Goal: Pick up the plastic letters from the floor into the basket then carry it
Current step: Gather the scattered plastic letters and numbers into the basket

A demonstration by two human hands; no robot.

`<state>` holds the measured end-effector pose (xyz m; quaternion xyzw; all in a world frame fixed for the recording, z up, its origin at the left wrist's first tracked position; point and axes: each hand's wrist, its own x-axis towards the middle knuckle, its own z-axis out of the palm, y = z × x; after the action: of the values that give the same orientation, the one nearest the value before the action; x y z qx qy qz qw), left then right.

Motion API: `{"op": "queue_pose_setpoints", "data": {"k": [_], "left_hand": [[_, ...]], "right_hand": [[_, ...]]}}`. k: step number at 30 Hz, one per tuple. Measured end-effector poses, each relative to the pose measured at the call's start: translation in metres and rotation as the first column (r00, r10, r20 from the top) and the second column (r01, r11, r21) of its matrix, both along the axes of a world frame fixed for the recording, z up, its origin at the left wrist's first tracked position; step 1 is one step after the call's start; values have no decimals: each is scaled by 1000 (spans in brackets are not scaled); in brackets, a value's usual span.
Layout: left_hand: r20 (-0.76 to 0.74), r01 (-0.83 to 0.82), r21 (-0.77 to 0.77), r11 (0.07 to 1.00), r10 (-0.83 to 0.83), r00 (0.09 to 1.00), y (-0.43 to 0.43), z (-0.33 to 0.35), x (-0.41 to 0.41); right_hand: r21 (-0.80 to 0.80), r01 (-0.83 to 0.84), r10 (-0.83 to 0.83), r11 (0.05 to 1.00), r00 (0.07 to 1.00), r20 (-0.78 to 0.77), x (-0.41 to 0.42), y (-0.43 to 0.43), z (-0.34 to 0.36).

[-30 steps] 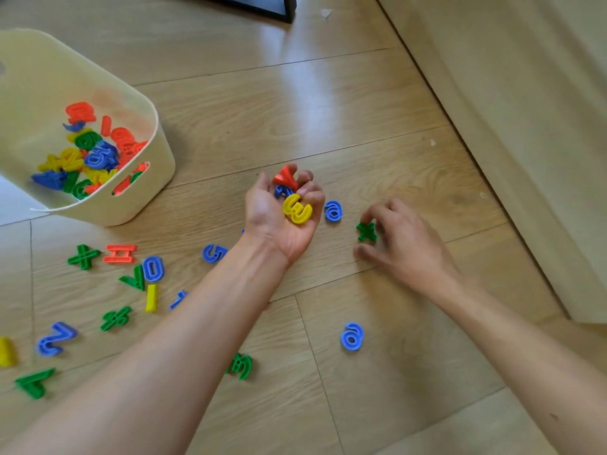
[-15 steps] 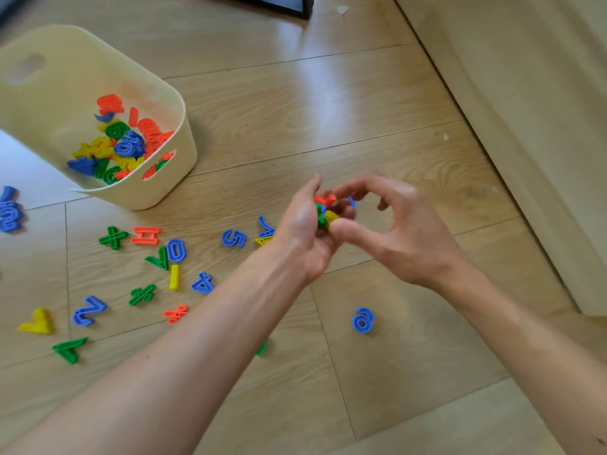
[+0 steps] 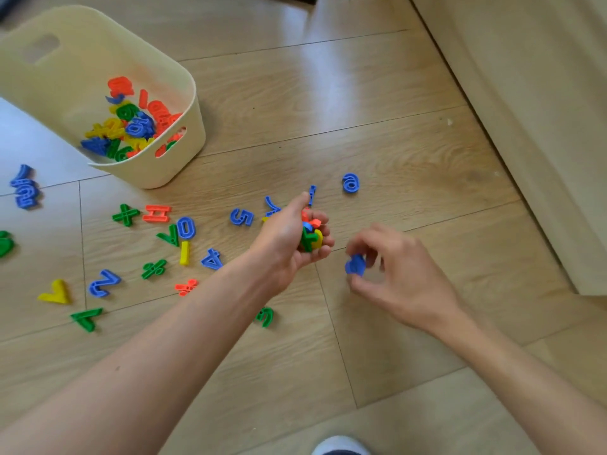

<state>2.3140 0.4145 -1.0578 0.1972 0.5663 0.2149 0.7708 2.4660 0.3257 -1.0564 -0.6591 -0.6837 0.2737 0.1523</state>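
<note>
My left hand (image 3: 289,238) cups a small pile of plastic letters (image 3: 310,233) in red, blue, green and yellow. My right hand (image 3: 397,274) pinches a blue piece (image 3: 355,265) between thumb and fingers, just right of the left hand. The cream basket (image 3: 157,172) stands at the upper left, tilted, with several coloured letters inside. Loose pieces lie on the wooden floor: a blue "a" (image 3: 350,183), a blue "5" (image 3: 241,217), a red "H" (image 3: 157,213), a blue "4" (image 3: 212,259), a green piece (image 3: 265,316) and several more to the left.
A beige furniture panel (image 3: 525,110) runs along the right side. A white tile area (image 3: 29,149) begins at the far left under the basket. A white shoe tip (image 3: 340,446) shows at the bottom edge.
My right hand left the left hand's pile, dropped to the floor on the right and took hold of the blue piece. The view shifted, so the basket appears further right.
</note>
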Motion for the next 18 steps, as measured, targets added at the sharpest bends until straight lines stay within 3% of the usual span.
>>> {"op": "queue_pose_setpoints", "data": {"k": [3, 6, 8, 10, 13, 14, 16, 18], "left_hand": [[113, 69, -51, 996, -63, 992, -8, -1, -1], [148, 54, -37, 998, -48, 988, -9, -5, -5], [93, 2, -14, 1000, -1, 996, -6, -5, -10], [39, -32, 23, 999, 31, 999, -1, -7, -18], [-153, 81, 214, 974, -48, 987, 6, -8, -32], [-252, 157, 291, 944, -82, 964, 8, -8, -37], [-479, 348, 420, 838, -121, 869, 14, -8, -47], [-708, 580, 472, 664, -107, 698, 23, -10, -58]], "right_hand": [[143, -12, 32, 990, 990, -139, -16, 26, 20], [129, -78, 102, 989, 975, -195, -27, 48, 24], [157, 56, -7, 986, 955, -298, -17, 67, 21], [174, 175, -136, 969, 967, -216, 3, 89, 10], [19, 138, -139, 990, 964, 227, 23, 108, -20], [-28, 111, -98, 993, 950, 298, 25, 110, -28], [-41, 54, -38, 998, 946, 322, 26, 112, -34], [-23, 19, -12, 1000, 958, 286, 24, 113, -31]]}}
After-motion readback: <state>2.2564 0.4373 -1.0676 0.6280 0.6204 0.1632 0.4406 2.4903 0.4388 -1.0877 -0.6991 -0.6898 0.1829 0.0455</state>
